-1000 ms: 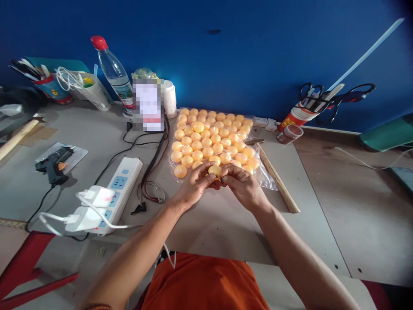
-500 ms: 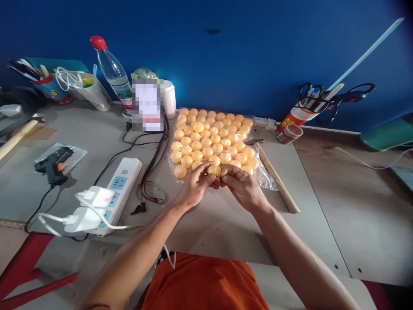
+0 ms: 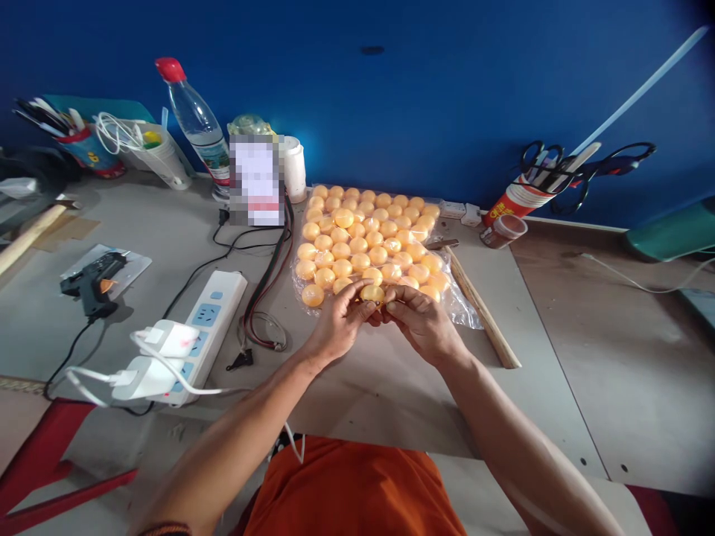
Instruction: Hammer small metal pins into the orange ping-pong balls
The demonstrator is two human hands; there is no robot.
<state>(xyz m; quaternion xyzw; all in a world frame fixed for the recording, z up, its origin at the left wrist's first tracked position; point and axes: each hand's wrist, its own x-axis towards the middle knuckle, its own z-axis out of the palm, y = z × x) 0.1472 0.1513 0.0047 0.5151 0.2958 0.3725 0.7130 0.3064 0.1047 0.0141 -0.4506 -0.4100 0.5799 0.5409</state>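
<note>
Both my hands meet at the near edge of a clear plastic bag point(image 3: 461, 309) packed with several orange balls point(image 3: 357, 244). Between them I pinch one orange ball point(image 3: 372, 292). My left hand point(image 3: 337, 324) grips it from the left with thumb and fingers curled. From the right, my right hand point(image 3: 423, 321) holds the same ball with its fingertips. The ball sits just in front of the bag's nearest row.
A white power strip point(image 3: 204, 327) with plugged chargers and cables lies left of my hands. A black glue gun point(image 3: 92, 277) rests farther left. A wooden stick point(image 3: 483, 309) lies right of the bag. A water bottle point(image 3: 195, 123) and cups of scissors point(image 3: 522, 195) and pens stand by the blue wall.
Nothing has visibly moved; both hands stay closed on the same ball. The view shifted very slightly.
</note>
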